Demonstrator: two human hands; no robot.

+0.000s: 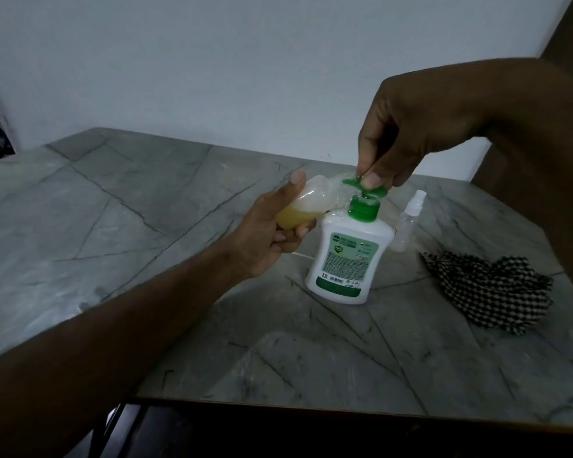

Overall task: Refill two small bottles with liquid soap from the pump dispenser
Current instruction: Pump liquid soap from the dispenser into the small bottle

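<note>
L hand (272,233) grips the tilted small bottle (298,209), part-filled, mouth at the nozzle under the R hand (407,133), whose fingers pinch/press the pump dispenser (344,256) head w/ base on bench (146,200): pump slow, keep mouth snug; 2nd bottle (407,223) waits beyond R hand.

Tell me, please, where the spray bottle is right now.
The spray bottle stands on the table, right of centre in the head view, just behind and right of the dispenser, with the checked cloth nearer on its right.

Tilted half-full bottle (303,209) at upright dispenser's (346,256) spout.
</note>
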